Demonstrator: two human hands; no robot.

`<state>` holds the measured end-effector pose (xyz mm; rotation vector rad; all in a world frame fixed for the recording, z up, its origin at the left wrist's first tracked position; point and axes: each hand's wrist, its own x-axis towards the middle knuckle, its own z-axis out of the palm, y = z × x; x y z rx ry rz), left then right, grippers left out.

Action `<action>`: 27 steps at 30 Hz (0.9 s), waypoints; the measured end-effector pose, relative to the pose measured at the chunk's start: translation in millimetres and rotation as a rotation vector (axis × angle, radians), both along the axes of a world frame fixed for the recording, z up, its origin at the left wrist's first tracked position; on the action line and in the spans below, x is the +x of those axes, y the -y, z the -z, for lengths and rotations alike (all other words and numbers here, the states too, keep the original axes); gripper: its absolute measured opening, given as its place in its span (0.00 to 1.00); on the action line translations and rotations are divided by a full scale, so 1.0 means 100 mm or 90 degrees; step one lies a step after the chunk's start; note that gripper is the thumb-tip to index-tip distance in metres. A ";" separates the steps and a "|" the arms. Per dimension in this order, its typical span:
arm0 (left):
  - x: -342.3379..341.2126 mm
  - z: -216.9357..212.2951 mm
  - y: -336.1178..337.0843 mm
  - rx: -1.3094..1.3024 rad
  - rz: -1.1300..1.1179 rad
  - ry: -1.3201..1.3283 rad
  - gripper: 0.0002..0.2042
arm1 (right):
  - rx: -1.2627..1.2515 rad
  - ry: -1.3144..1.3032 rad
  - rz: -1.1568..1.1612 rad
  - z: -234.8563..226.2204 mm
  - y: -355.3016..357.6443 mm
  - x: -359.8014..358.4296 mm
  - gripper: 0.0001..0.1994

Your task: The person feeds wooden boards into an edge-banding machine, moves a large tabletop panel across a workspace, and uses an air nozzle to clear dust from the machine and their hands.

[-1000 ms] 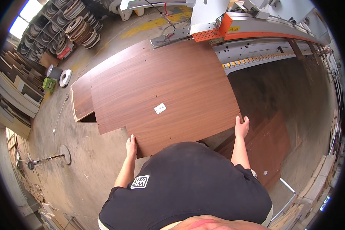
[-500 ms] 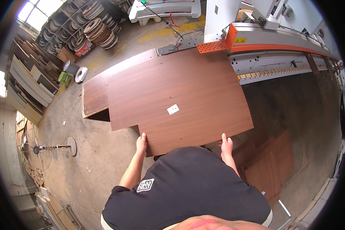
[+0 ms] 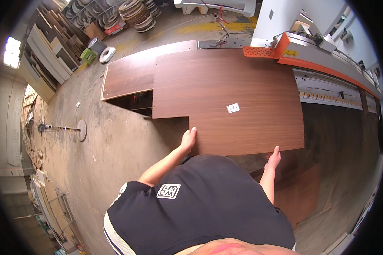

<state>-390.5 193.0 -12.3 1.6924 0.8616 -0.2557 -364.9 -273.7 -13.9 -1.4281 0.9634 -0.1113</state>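
Note:
A large brown wood-grain panel (image 3: 225, 80) lies level before me, with a notch cut from its near left corner and a small white label (image 3: 233, 108) on its face. My left hand (image 3: 189, 138) grips the panel at the notch's edge, thumb on top and fingers hidden underneath. At the near edge toward the right, my right hand (image 3: 274, 158) holds the panel the same way. The panel's far part rests over a brown wood-topped table (image 3: 130, 76), whose left end shows beyond it.
A long machine with an orange guard (image 3: 281, 47) runs along the far right. More brown panels (image 3: 300, 195) lean low at my right. A pedestal fan (image 3: 81, 130) stands at left. Farther off are a green stool (image 3: 88, 55), stacked boards (image 3: 51, 51) and rolls of edge banding (image 3: 136, 15).
The panel and both my hands have shifted right in the view, and the panel has turned slightly. More of the table's left end and its open underside now shows.

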 end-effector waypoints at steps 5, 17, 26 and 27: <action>0.15 0.02 0.30 -0.006 0.119 -0.030 0.28 | -0.009 0.006 0.055 -0.07 -0.11 0.06 0.23; 0.74 -0.34 0.28 -0.122 0.699 -0.061 0.18 | -0.012 -0.062 -0.082 -0.13 -1.49 -0.79 0.20; 0.97 0.92 -0.85 -0.019 0.945 -0.251 0.14 | -0.165 -0.241 -0.250 -0.32 -2.71 -1.75 0.20; 1.05 1.08 -1.04 0.124 1.112 -0.182 0.16 | -0.153 -0.268 -0.234 -0.34 -2.83 -1.98 0.20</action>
